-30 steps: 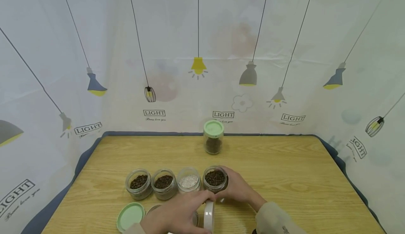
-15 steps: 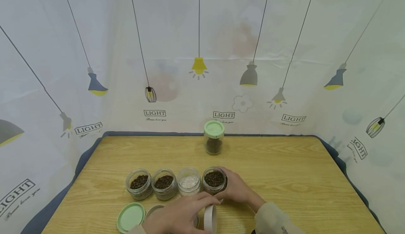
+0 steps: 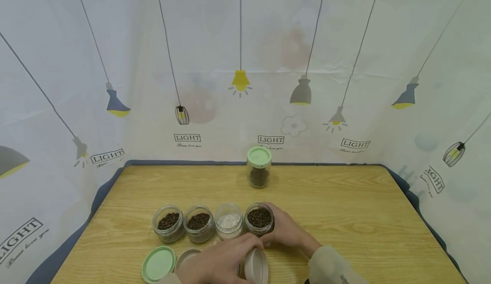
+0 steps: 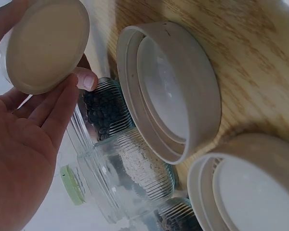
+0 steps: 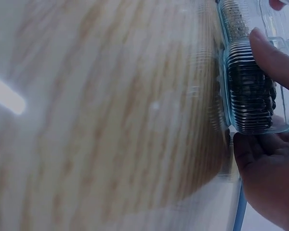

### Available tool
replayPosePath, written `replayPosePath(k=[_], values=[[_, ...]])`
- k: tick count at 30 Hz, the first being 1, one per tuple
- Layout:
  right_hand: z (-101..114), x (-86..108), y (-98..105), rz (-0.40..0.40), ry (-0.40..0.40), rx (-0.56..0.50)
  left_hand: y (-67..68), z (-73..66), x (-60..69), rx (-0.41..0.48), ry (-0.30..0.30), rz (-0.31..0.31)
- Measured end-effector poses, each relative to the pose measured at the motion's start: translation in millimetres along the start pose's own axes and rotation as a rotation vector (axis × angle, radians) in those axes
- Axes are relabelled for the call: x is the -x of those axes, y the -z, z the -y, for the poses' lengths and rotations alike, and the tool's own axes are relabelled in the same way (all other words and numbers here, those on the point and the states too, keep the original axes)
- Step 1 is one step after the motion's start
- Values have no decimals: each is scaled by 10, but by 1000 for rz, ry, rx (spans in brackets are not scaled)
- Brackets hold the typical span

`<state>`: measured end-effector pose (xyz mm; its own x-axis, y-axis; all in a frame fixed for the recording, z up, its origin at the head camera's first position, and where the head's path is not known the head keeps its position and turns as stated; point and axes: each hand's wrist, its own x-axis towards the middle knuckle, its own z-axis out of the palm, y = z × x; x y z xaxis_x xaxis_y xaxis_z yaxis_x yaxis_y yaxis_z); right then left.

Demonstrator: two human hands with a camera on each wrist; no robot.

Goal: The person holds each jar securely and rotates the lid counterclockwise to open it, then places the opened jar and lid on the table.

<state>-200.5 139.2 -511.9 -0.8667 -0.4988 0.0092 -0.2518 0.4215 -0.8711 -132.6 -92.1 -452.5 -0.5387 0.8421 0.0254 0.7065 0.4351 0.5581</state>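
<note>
My left hand (image 3: 218, 260) holds a pale round lid (image 3: 258, 267) by its rim, tilted, just in front of the jars; the left wrist view shows the lid's flat face (image 4: 48, 45). My right hand (image 3: 287, 228) grips a ribbed glass jar of dark beans (image 3: 259, 218), thumb on one side and fingers on the other. That jar is uncovered and stands at the right end of a row. Beside it are a jar of white flakes (image 3: 229, 221) and two jars of brown beans, the inner one (image 3: 198, 222) and the leftmost one (image 3: 168, 221), all uncovered.
A green lid (image 3: 158, 263) lies at the front left. Another lid (image 3: 186, 256) is partly hidden by my left hand. Upturned pale lids, one nearer the jars (image 4: 173, 91) and one farther off (image 4: 260, 187), lie on the wooden table (image 3: 364, 215). A green-lidded jar (image 3: 258, 166) stands at the back.
The lid in my left hand has turned from nearly edge-on to a slant that shows more of its face. The jar in my right hand has shifted slightly left.
</note>
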Motion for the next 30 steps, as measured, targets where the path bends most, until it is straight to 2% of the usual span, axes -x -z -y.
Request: replayPosePath(k=[7,10,16,19,22,30], values=[[30,53,50,16,-27,26,-40,-1,-26,40,34,19],[38,87,121,34,-31,16,-57,13,-39,32,19,34],[29,206,331,54,-23,-46,-131,68,-63,-47,-25,42],[21,247,428,28,-1,-58,-163,88,-71,-84,-36,28],[11,284,499,-2,2,-55,-185,92,-82,-83,-25,26],[-63,334,578,-104,-108,-76,-228,113,-85,-45,54,51]])
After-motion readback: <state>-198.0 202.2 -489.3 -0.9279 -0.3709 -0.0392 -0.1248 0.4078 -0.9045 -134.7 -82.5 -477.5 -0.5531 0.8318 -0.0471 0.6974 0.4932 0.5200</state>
